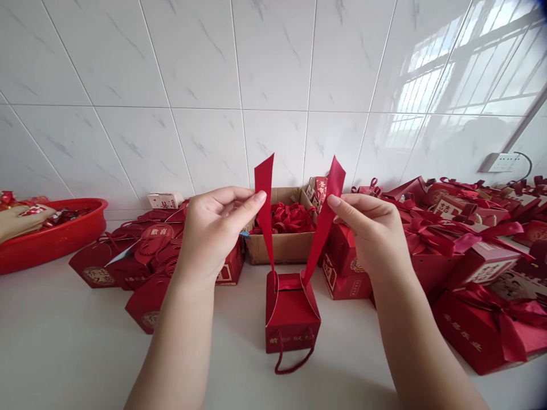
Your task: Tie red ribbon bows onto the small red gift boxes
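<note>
A small red gift box point(293, 310) with gold characters stands upright on the table in front of me. Its twisted cord handle point(294, 369) droops over the near side. A red satin ribbon point(319, 242) is threaded through the top, and its two ends rise apart in a V. My left hand point(224, 228) pinches the left end between thumb and fingers, just below the slanted tip. The right end is pinched the same way by my right hand point(367, 228). Both hands are above the box, clear of it.
Behind the box sits a cardboard carton point(280, 249) of loose red ribbons. Red gift boxes point(154, 256) crowd the left, and several bow-tied ones point(474, 324) fill the right. A red basin point(55, 233) with packets stands far left. A power strip point(502, 162) is by the tiled wall point(273, 68).
</note>
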`<state>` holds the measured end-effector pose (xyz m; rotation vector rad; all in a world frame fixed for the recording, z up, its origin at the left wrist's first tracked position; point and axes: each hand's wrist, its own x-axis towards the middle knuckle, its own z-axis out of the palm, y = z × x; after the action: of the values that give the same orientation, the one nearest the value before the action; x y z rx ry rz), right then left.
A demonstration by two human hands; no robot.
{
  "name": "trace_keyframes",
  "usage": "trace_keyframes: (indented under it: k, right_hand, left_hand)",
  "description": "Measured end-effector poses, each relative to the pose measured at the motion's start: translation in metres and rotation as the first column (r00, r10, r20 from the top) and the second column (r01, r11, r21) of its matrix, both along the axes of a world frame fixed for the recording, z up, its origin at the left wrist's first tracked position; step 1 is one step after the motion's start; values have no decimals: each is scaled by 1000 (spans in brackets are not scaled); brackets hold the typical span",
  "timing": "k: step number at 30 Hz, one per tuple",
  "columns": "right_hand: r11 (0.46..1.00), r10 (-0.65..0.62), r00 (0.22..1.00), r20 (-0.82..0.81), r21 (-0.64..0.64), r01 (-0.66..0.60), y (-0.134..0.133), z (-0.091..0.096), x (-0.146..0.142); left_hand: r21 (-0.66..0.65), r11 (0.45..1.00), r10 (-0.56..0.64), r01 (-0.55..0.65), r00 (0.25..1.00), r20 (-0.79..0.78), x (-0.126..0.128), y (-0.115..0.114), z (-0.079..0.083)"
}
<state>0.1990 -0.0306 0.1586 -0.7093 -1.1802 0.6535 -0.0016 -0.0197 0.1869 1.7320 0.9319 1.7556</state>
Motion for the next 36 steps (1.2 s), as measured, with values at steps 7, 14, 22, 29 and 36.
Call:
trace_keyframes:
  k: [7, 14, 22, 29, 36]
  right_hand:
    - [999, 35, 999, -9, 0, -35, 0, 0, 1]
    - [999, 32, 999, -15, 4, -32, -3, 1, 0]
    - [1000, -5, 999, -38, 29, 6, 0, 2, 1]
    - [999, 33, 999, 16, -13, -33, -1, 2, 2]
    - [1000, 25, 998, 52, -19, -24, -2, 2, 3]
  left_hand:
    - [13, 1000, -5, 5, 1000, 10, 1, 3, -2]
    - [19, 1000, 11, -11, 1000, 10, 2, 2, -1]
    - [28, 999, 17, -16, 1000, -18, 3, 1, -1]
    - [5, 1000, -5, 5, 1000, -27, 3, 2, -2]
    - [-9, 1000, -12, 12, 1000, -9, 5, 1, -2]
